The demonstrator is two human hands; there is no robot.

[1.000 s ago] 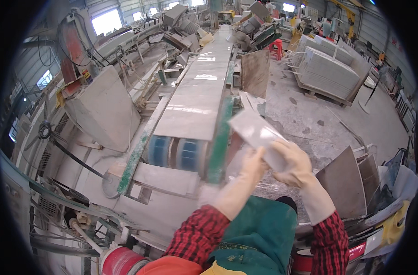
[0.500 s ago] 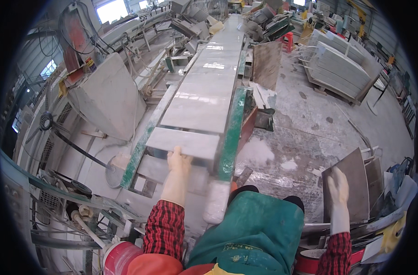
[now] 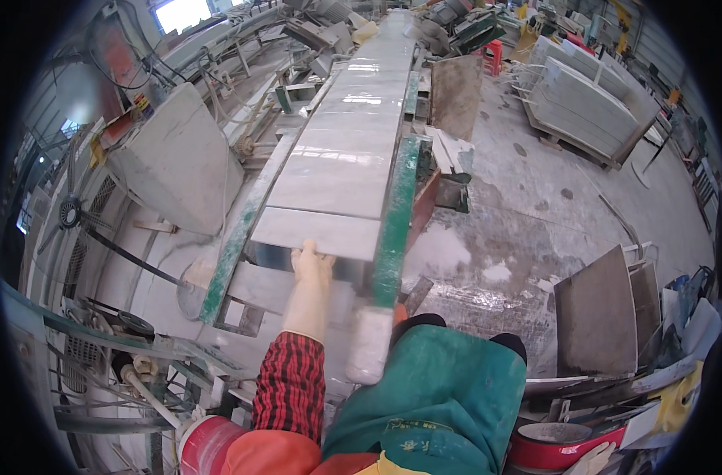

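My left hand (image 3: 312, 265), in a cream glove, is closed on the near edge of a pale stone slab (image 3: 317, 230). This slab lies flat across the green-railed conveyor bed, its far edge close against a longer polished slab (image 3: 329, 178). Only a thin dark line shows between the two. My right hand (image 3: 594, 457), in a similar glove, is low at the right beside a red bucket (image 3: 555, 445). The lower picture edge cuts it off, and its fingers cannot be made out clearly.
Green rails (image 3: 396, 226) flank the bed. A brown-grey board (image 3: 596, 317) leans upright at the right. Left of the bed stands a large pale stone block (image 3: 175, 162). Stacked slabs (image 3: 586, 95) rest at the back right; the floor (image 3: 487, 277) looks wet.
The pale slab has moved forward, and the gap to the polished slab has narrowed to a line. My right hand has dropped from in front of the leaning board to the lower edge.
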